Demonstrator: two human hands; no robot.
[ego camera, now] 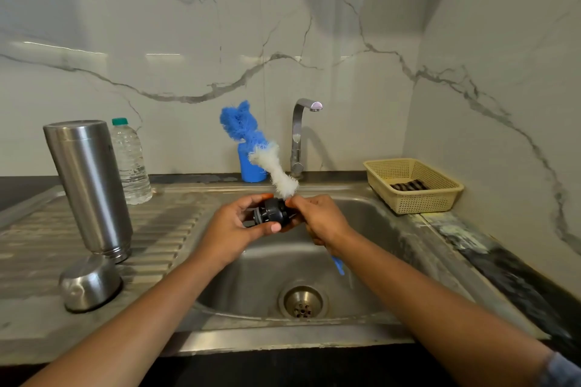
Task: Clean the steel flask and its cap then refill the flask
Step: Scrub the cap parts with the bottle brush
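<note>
left hand (234,225): fingers pinching the round black plastic stopper (273,212) over the steel sink (361,223)
right hand (316,218): fingers closed around the blue-and-white bristle bottle brush (279,171)

a beige plastic basket (413,185) sits right of the sink with a dark striped cloth (408,185) inside. a blue holder (250,168) stands beside the tap (300,135).

White marble-effect wall (157,41) with grey veining, meeting a side wall (503,56) at right; dark counter edge (518,280) worn and stained; glossy reflections of light
</note>
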